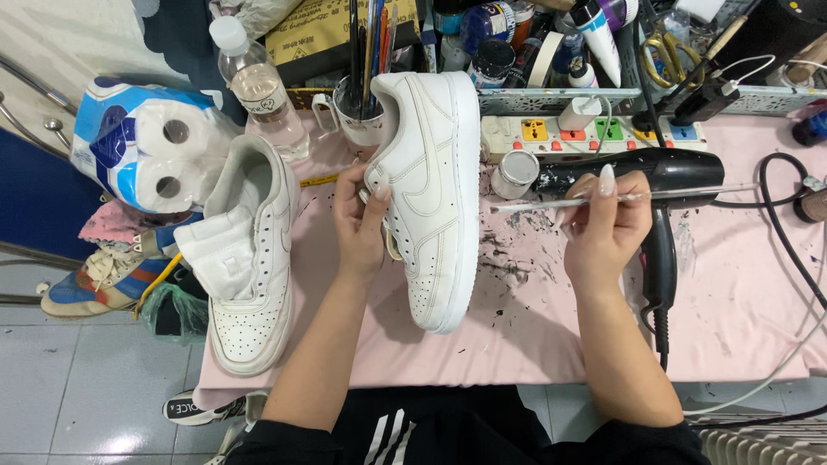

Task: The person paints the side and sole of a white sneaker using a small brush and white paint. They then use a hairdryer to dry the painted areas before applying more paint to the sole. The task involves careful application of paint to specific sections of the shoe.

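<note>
1. The left hand [360,226] holds a white sneaker [435,198] on its side, the sole turned to the right. The fingers are closed around the upper near the opening, and the thumb presses on the side panel.
2. The right hand [606,226] pinches a thin paintbrush [551,204] between the thumb and the first fingers. The other fingers are curled in. The brush lies almost level, and its tip points left, toward the sole of the sneaker, but it is still a little apart from it.
3. Just above the brush tip stands a small open jar [515,174] with white paint.
4. Behind the right fingers lies a black hair dryer [663,172]; its handle comes down past the wrist.
5. Beyond the jar is a power strip [594,133] with coloured switches.
6. To the left of the left hand lies a second white sneaker [254,258] on the pink table cover [741,301], the tongue pulled out.
7. Further left are a pack of toilet paper rolls [142,142] and a plastic bottle [258,86].
8. Above the left fingers stands a mug [353,120] full of brushes.
9. The cover between both hands has dark paint spots.
</note>
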